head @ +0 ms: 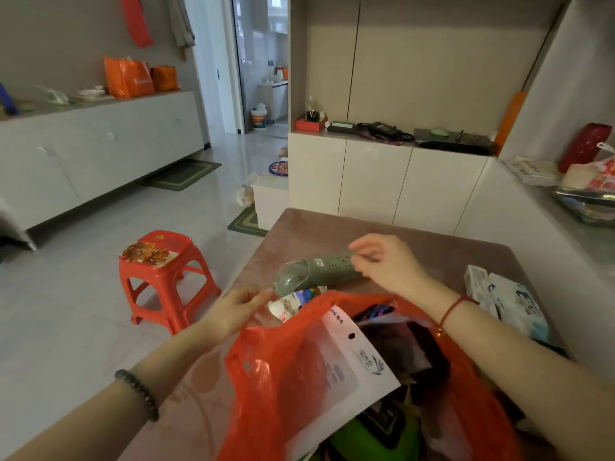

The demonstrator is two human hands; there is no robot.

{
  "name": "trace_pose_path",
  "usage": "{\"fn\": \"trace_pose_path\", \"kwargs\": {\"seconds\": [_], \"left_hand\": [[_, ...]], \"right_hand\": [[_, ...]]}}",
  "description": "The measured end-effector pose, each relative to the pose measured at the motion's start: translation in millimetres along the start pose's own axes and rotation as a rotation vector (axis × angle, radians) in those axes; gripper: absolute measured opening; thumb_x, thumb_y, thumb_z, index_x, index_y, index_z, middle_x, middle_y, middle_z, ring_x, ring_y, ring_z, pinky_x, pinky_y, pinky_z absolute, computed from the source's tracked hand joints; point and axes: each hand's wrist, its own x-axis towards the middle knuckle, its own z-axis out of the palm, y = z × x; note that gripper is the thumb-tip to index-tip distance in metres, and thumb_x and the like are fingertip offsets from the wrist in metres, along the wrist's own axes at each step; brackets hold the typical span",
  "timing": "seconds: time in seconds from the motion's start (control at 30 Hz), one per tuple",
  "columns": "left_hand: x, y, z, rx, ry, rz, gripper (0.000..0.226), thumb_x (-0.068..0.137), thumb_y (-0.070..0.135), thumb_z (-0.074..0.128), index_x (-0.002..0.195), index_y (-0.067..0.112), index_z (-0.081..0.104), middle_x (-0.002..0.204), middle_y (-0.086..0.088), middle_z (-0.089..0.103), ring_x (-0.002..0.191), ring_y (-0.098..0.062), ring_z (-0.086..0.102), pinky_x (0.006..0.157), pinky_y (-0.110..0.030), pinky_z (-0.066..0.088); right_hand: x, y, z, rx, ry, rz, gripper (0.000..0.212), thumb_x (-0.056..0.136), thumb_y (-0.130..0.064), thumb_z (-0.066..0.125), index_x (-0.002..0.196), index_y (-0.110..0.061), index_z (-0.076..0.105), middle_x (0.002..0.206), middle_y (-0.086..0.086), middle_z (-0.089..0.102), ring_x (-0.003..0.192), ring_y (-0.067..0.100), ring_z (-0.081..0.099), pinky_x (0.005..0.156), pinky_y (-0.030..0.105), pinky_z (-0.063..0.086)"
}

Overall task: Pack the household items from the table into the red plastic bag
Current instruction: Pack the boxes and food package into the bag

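Note:
The red plastic bag (276,377) stands open at the near edge of the table (432,247). A flat white packet (346,364) sticks out of it above dark items and something green. Just beyond the bag lies a green handheld device (329,269) with a clear front end, and beside it a small white bottle (293,302). My right hand (386,261) hovers with fingers spread at the device's right end. My left hand (239,311) sits at the bag's left rim, fingertips close to the device's clear tip; its grip is unclear.
White and blue tissue packs (509,301) lie on the table's right side. A red plastic stool (159,261) stands on the floor left of the table. White cabinets (372,181) line the wall behind, and a cluttered counter (582,194) runs along the right.

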Motion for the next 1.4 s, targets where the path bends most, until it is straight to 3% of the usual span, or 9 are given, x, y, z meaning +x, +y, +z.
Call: {"fn": "trace_pose_path", "kwargs": {"seconds": [0.23,0.37,0.47,0.6,0.7,0.9,1.07,1.2,1.4], "left_hand": [[75,-56,19,-0.161,0.065,-0.383,0.033,0.093,0.039,0.046,0.108,0.01,0.05,0.1,-0.01,0.053,0.067,-0.014,0.052,0.053,-0.023,0.044],[101,-85,39,-0.404,-0.071,-0.535,0.037,0.083,0.052,0.05,0.088,0.015,0.051,0.07,-0.002,0.045,0.044,-0.005,0.041,0.034,-0.013,0.033],[121,-99,60,-0.687,0.0,-0.514,0.029,0.085,0.039,0.054,0.091,0.01,0.056,0.061,-0.001,0.058,0.042,-0.01,0.054,0.04,-0.017,0.04],[133,-102,75,-0.937,0.15,-0.498,0.034,0.092,0.001,0.046,0.122,-0.015,0.045,0.075,-0.018,0.061,0.039,-0.014,0.064,0.038,-0.02,0.051],[120,-97,66,-0.835,0.079,-0.512,0.034,0.09,-0.003,0.05,0.121,-0.016,0.048,0.06,-0.015,0.067,0.037,-0.013,0.062,0.035,-0.018,0.048],[85,-37,31,-0.59,-0.095,-0.322,0.069,0.064,0.045,0.074,0.118,0.005,0.059,0.083,-0.002,0.076,0.077,-0.016,0.064,0.073,-0.025,0.047],[65,66,14,-0.355,-0.038,0.156,0.102,0.039,0.065,0.079,0.125,0.021,0.047,0.107,0.011,0.07,0.099,-0.003,0.064,0.082,-0.018,0.05],[54,118,39,-0.272,-0.107,0.265,0.031,0.065,0.022,0.078,0.092,0.023,0.062,0.085,0.002,0.075,0.072,-0.007,0.071,0.063,-0.017,0.056],[59,131,69,-0.829,-0.041,0.099,0.009,0.079,0.024,0.061,0.084,0.017,0.064,0.075,-0.003,0.076,0.056,-0.014,0.071,0.043,-0.024,0.054]], "right_hand": [[89,64,77,-0.493,-0.551,0.236,0.043,0.091,-0.017,0.053,0.132,-0.004,0.046,0.139,0.014,0.048,0.126,0.027,0.047,0.103,0.031,0.036],[119,90,111,-0.48,-0.683,0.389,0.052,0.089,-0.038,0.054,0.131,-0.008,0.046,0.136,0.008,0.05,0.121,0.026,0.051,0.098,0.033,0.04],[119,106,135,-0.242,-0.586,0.519,0.054,0.089,-0.037,0.055,0.13,-0.003,0.047,0.136,0.013,0.051,0.123,0.025,0.051,0.098,0.029,0.041],[111,130,161,0.107,-0.39,0.666,0.019,0.078,-0.016,0.073,0.075,-0.011,0.054,0.099,0.014,0.066,0.085,0.023,0.064,0.072,0.029,0.052],[106,121,150,0.192,-0.309,0.695,0.021,0.078,-0.009,0.072,0.091,0.002,0.059,0.086,0.01,0.061,0.06,0.012,0.052,0.05,0.023,0.043],[88,58,72,0.53,-0.194,0.485,0.019,0.081,0.001,0.066,0.098,-0.002,0.061,0.084,0.008,0.062,0.067,0.015,0.061,0.049,0.021,0.055],[66,-3,-15,0.596,-0.249,0.162,0.039,0.086,0.002,0.057,0.125,-0.005,0.053,0.107,0.008,0.063,0.093,0.021,0.064,0.068,0.031,0.06],[48,-22,-57,0.677,-0.301,0.02,0.025,0.084,-0.01,0.058,0.107,-0.018,0.06,0.105,0.002,0.064,0.095,0.019,0.065,0.073,0.035,0.06],[53,70,-103,0.664,-0.016,0.324,0.044,0.09,-0.019,0.057,0.131,-0.007,0.047,0.108,0.009,0.062,0.096,0.024,0.062,0.079,0.032,0.056]]}}
